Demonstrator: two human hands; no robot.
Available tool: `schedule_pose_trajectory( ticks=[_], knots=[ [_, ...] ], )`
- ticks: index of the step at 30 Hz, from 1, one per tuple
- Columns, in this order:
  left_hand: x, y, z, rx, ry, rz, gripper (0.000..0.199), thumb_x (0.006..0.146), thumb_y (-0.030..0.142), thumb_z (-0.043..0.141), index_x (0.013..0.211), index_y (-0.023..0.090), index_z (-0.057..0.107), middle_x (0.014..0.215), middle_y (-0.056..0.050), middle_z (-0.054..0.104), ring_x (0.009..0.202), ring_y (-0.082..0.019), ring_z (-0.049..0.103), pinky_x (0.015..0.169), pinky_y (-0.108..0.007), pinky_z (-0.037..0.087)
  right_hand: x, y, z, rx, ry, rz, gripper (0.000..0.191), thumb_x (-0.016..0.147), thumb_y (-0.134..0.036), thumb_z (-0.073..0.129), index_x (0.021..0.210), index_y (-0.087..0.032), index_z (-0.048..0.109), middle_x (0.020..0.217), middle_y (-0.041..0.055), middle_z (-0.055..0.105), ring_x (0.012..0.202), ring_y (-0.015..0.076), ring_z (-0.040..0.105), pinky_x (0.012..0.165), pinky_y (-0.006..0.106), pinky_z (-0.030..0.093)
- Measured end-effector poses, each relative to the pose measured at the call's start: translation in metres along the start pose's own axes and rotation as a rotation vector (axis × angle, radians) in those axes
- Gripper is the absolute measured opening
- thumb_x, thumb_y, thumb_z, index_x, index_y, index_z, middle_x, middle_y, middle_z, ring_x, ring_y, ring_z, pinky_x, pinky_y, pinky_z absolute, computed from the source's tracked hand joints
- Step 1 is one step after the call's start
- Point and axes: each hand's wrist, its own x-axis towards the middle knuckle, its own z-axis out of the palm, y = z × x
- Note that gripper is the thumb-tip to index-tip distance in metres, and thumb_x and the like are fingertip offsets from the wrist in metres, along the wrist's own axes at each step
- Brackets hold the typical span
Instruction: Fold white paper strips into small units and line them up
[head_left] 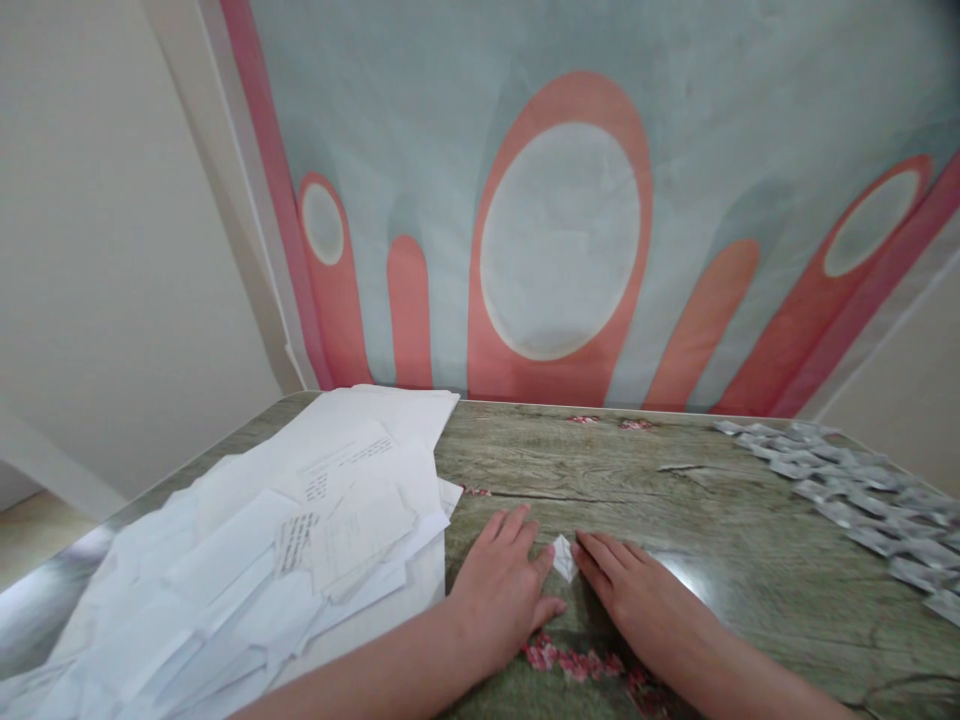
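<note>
A small folded piece of white paper [564,560] lies on the wood-patterned table between my two hands. My left hand [499,585] rests palm down to its left with the fingers spread, a fingertip touching the paper's left edge. On the other side, my right hand [637,585] lies flat with its fingers stretched out close together, the fingertips at the paper's right edge. Neither hand grips anything.
A big heap of loose white paper sheets [360,530], some printed, covers the table's left side. Several rows of folded grey-white paper pieces [862,490] stand at the far right. Behind the wood-grain table [540,460] rises a wall covering [697,130] with coral shapes.
</note>
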Motion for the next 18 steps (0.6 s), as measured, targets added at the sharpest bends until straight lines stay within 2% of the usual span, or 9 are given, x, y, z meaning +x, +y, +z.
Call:
schedule_pose_trajectory(
  ticks=[5, 10, 18],
  knots=[
    [0.0, 0.002, 0.002, -0.003, 0.004, -0.008, 0.047, 0.081, 0.048, 0.054, 0.116, 0.017, 0.057, 0.125, -0.013, 0.051, 0.125, -0.03, 0.032, 0.103, -0.046, 0.025, -0.002, 0.003, 0.0, 0.008, 0.043, -0.037, 0.048, 0.065, -0.003, 0.047, 0.112, -0.008, 0.057, 0.118, 0.0161, 0.057, 0.103, 0.0261, 0.055, 0.079, 0.037, 0.05],
    [0.0, 0.003, 0.008, -0.03, 0.056, -0.001, 0.044, 0.081, 0.044, 0.055, 0.113, 0.015, 0.057, 0.12, -0.013, 0.053, 0.125, -0.03, 0.033, 0.103, -0.045, 0.027, 0.001, 0.004, -0.004, 0.022, 0.034, -0.042, 0.048, 0.064, -0.001, 0.046, 0.11, -0.006, 0.058, 0.116, 0.017, 0.059, 0.101, 0.0262, 0.056, 0.08, 0.037, 0.05],
    [0.006, -0.013, 0.023, -0.189, 0.158, 0.093, 0.022, 0.083, 0.033, 0.056, 0.095, 0.017, 0.064, 0.103, -0.006, 0.058, 0.116, -0.023, 0.04, 0.102, -0.036, 0.03, 0.007, 0.008, -0.007, 0.131, 0.021, -0.014, 0.035, 0.071, -0.003, 0.053, 0.104, -0.011, 0.061, 0.106, 0.0112, 0.063, 0.092, 0.0225, 0.058, 0.079, 0.035, 0.047]
  ],
)
